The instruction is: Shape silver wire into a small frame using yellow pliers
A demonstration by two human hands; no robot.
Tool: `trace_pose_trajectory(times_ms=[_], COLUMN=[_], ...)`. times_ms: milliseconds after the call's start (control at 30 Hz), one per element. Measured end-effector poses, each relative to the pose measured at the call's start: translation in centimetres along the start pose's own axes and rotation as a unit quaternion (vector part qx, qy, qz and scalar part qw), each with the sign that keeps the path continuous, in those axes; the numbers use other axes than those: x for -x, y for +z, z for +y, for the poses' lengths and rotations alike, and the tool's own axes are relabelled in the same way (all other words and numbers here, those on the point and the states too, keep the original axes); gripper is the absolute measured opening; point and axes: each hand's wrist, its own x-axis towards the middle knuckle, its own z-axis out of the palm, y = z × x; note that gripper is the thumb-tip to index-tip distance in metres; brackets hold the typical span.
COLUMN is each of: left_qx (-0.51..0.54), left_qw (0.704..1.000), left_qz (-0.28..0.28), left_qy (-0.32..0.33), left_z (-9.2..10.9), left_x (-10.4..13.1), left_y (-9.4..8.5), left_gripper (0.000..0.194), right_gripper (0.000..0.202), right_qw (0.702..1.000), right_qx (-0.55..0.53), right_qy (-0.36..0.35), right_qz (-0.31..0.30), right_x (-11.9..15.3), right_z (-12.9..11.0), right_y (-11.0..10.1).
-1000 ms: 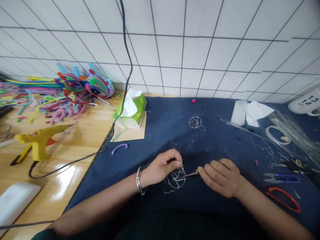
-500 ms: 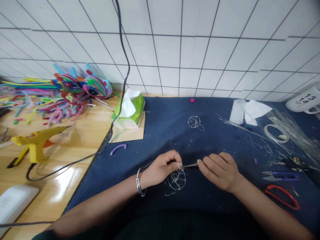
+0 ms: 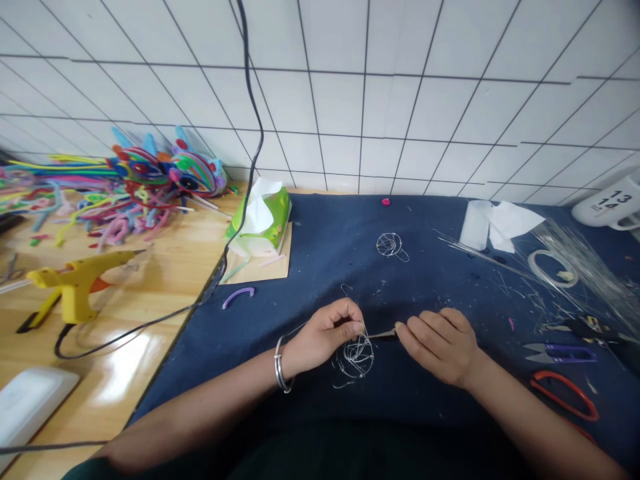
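My left hand (image 3: 330,337) pinches a small round frame of thin silvery wire (image 3: 361,359) between thumb and fingertips. Loose wire ends stick out below and behind that hand. Closed in a fist around slim-jawed pliers (image 3: 384,334), my right hand (image 3: 443,347) covers their handles. The narrow metal jaws point left and meet the upper right edge of the wire frame; exactly what they grip is too small to make out. A second round wire frame (image 3: 389,245) lies farther back on the dark blue cloth (image 3: 330,247).
At right lie purple thread snips (image 3: 560,353), a red-handled tool (image 3: 565,393), black-handled cutters (image 3: 595,327), wire lengths (image 3: 580,253) and a white mug (image 3: 607,203). Leftward are a tissue pack (image 3: 270,217), a yellow glue gun (image 3: 75,283), its black cable (image 3: 140,330) and colourful pipe cleaners (image 3: 115,217).
The wire frame has turned slightly in my left hand, and the pliers' jaws tilt a little differently. Both hands keep their grips; the whole view has shifted slightly.
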Motion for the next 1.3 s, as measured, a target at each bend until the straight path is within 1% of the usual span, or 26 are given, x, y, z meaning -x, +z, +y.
trace_pose_trajectory(times_ms=[67,133,200,267,333,400,500,700,800,1000,1300], left_qx=[-0.029,-0.073,-0.118,-0.148,-0.154,-0.138,-0.11,-0.075,-0.057,-0.027,-0.034], left_qw=[0.999,0.994,0.985,0.975,0.968,0.965,0.963,0.965,0.967,0.971,0.979], left_qz=[0.032,0.071,0.111,0.147,0.18,0.207,0.233,0.243,0.24,0.23,0.192], left_qy=[0.016,0.036,0.056,0.072,0.08,0.08,0.075,0.067,0.062,0.051,0.052], left_z=[-0.1,-0.2,-0.3,-0.5,-0.7,-0.8,-0.8,-0.7,-0.7,-0.7,-0.9], left_x=[0.0,0.1,0.1,0.2,0.2,0.2,0.3,0.6,0.6,0.5,0.4], left_y=[-0.1,-0.2,-0.2,-0.1,0.2,0.5,0.9,1.3,1.4,1.6,1.5], left_gripper=[0.014,0.013,0.011,0.01,0.008,0.007,0.007,0.009,0.009,0.009,0.01], right_gripper=[0.02,0.016,0.013,0.013,0.013,0.012,0.013,0.015,0.015,0.018,0.017], right_qw=[0.999,0.994,0.976,0.949,0.935,0.929,0.926,0.925,0.924,0.924,0.924], right_qx=[0.004,-0.01,-0.053,-0.106,-0.132,-0.138,-0.106,-0.055,-0.054,-0.021,-0.01], right_qy=[0.03,0.101,0.198,0.285,0.316,0.327,0.346,0.361,0.364,0.362,0.354], right_qz=[-0.015,-0.046,-0.074,-0.085,-0.093,-0.104,-0.109,-0.107,-0.104,-0.121,-0.143], right_x=[0.0,-0.3,-0.9,-1.6,-2.4,-3.2,-4.3,-5.2,-5.4,-5.3,-4.5], right_z=[0.1,0.1,-0.3,-1.0,-2.0,-3.0,-4.2,-5.1,-5.3,-5.5,-5.2], right_y=[0.1,0.1,0.0,-0.4,-0.8,-1.2,-1.3,-0.8,-0.9,-1.1,-1.0])
